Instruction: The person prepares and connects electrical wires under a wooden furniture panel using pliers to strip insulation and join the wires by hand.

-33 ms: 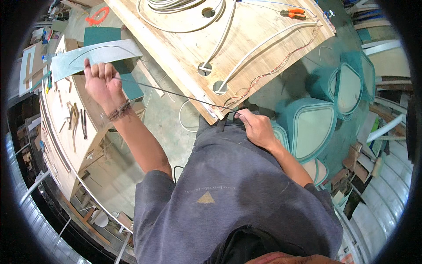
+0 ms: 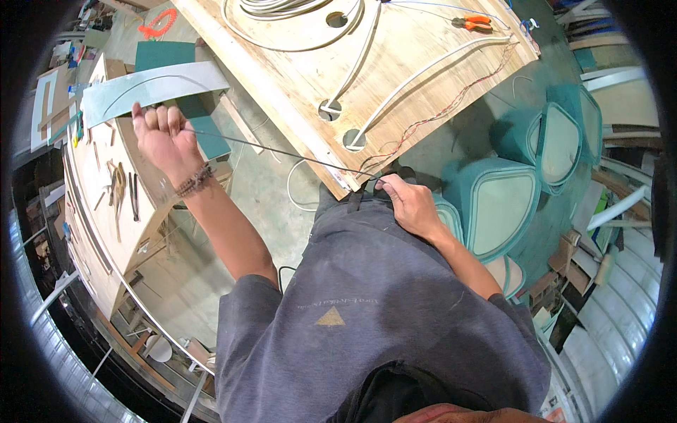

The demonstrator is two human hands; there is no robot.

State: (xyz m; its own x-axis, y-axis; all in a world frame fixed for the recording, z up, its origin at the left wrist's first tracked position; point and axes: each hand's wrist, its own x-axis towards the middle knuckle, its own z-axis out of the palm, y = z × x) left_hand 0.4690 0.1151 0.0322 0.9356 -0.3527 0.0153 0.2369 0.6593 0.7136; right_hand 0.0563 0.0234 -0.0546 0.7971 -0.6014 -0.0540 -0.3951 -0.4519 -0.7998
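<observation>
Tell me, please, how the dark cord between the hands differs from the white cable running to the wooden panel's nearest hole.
The dark cord looks thinner than the white cable. The dark cord stretches nearly straight between the left hand and right hand; the white cable curves across the wooden panel. Both are long and slender.

Looks down from the wearer's own head; left one of two fisheyes worn side by side. Upright, not mirrored. Set close above the dark shirt (image 2: pixel 402 296), so catches it very large across the near middle. Faces down and forward, past the left hand (image 2: pixel 168 139) and right hand (image 2: pixel 412 204) at middle range, out to the plywood panel (image 2: pixel 282 79) on the far side. Spreads wide enough to include the workbench (image 2: pixel 106 233) at left and the teal-rimmed pieces (image 2: pixel 504 211) at right. Bends long straight edges toward a round black border.
</observation>
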